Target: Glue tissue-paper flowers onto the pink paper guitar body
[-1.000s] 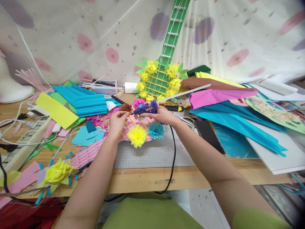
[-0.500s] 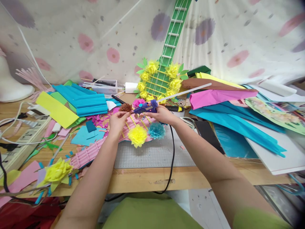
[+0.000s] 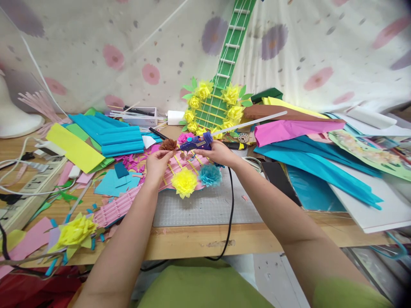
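Note:
My right hand (image 3: 215,153) is wrapped round a dark blue glue gun (image 3: 196,143), with a long pale glue stick (image 3: 253,122) poking out of its back end. The nozzle points left, close to a brown paper flower (image 3: 168,145) pinched in the fingers of my left hand (image 3: 158,164). Below both hands lies a pink paper guitar (image 3: 118,207) with yellow strips. On its body sit a yellow paper flower (image 3: 184,182), a blue paper flower (image 3: 210,175) and a magenta paper flower (image 3: 186,137).
A green paper guitar (image 3: 221,92) trimmed with yellow flowers leans at the back. Blue crepe paper (image 3: 109,137) and scraps lie left; more coloured paper (image 3: 298,130) is piled right. The black cord (image 3: 231,205) crosses the grey cutting mat (image 3: 192,214). A power strip (image 3: 32,192) lies left.
The view has shifted very slightly. Both hands keep their grip on the brown flower and the glue gun, almost in the same place.

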### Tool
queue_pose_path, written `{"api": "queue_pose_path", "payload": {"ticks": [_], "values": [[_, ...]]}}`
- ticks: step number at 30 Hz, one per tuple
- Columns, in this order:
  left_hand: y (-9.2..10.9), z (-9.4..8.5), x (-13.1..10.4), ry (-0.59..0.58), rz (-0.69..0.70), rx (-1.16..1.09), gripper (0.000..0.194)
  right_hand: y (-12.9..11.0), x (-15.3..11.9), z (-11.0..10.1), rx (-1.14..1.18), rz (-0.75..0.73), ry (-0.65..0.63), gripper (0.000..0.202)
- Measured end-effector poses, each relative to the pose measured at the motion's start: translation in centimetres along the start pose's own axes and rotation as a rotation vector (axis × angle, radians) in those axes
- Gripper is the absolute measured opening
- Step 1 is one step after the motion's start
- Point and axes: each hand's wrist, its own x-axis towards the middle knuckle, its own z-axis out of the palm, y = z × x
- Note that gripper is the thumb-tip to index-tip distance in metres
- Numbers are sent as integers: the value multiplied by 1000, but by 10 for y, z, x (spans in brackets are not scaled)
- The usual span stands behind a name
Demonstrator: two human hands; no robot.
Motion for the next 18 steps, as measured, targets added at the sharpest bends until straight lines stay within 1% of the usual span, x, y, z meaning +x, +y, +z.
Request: {"api": "queue_pose_path", "payload": {"ticks": [3, 6, 12, 18], "values": [[0, 0, -1, 20, -14, 3, 19, -4, -3, 0, 11, 18, -26, 44], [2, 0, -3, 23, -17, 3, 21, -7, -3, 0, -4, 30, -31, 43], [6, -1, -3, 15, -11, -5, 22, -7, 0, 2, 0, -39, -33, 37], [6, -2, -4, 39, -30, -9, 20, -7, -3, 2, 23, -36, -96, 37]]}}
